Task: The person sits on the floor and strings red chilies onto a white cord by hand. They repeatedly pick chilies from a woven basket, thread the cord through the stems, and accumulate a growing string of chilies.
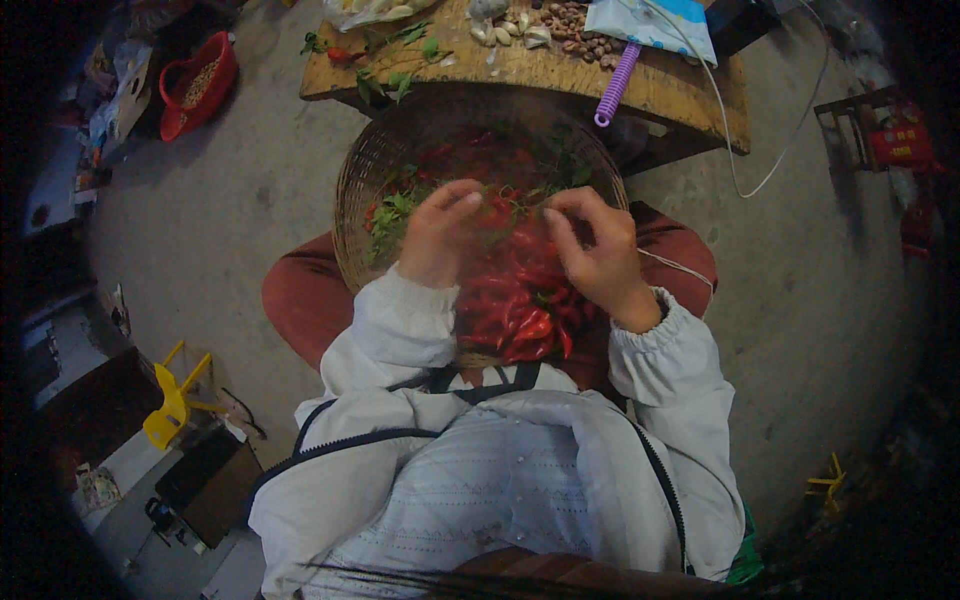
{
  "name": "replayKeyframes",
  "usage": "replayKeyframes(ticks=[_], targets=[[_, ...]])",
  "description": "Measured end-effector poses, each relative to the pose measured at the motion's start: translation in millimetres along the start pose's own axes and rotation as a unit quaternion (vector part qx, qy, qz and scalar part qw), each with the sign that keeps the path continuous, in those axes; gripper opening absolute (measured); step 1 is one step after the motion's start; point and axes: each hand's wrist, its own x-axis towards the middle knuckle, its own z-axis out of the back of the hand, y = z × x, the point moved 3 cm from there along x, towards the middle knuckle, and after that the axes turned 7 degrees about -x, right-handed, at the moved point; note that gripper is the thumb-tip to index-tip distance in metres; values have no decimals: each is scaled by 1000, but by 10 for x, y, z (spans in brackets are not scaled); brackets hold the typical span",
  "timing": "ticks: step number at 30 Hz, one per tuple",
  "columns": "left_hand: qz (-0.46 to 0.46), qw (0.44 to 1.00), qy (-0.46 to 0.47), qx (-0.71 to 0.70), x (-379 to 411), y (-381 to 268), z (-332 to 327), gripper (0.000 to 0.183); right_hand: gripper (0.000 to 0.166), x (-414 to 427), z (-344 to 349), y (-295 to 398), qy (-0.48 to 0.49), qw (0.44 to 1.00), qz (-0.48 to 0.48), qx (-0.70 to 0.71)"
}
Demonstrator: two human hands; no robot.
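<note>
A round wicker basket (pixel 352 217) rests on my lap, heaped with red chili peppers (pixel 517 307) towards me. Green leaves (pixel 391 217) lie inside its left side. Over the basket, my left hand (pixel 442 232) has its fingertips close together and is blurred; whether it grips anything is not clear. My right hand (pixel 596 247) is pinched at a thin green stem (pixel 517 201) that runs between the two hands above the peppers. Darker stems and peppers lie in the basket's far part.
Beyond the basket stands a wooden table (pixel 525 71) with garlic cloves (pixel 506 31), small brown nuts or bulbs (pixel 581 34), a purple coiled handle (pixel 619 82) and a white cable (pixel 720 112). A red container (pixel 199 86) stands far left, a yellow stool (pixel 171 405) lower left.
</note>
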Motion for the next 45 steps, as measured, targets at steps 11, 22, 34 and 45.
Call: replayKeyframes(ticks=[11,22,34,45], targets=[[-64,926,172,329,162,442,13,14,7,-10,-24,-31,-8,1000,8,-3],[-264,703,143,645,356,36,-17,33,6,-38,103,-113,-128,990,-37,39],[-96,874,133,458,442,-46,112,32,6,-20,127,-64,-114,991,-44,45],[-4,992,78,100,97,-84,106,39,5,-6,90,-68,-102,993,-34,49]])
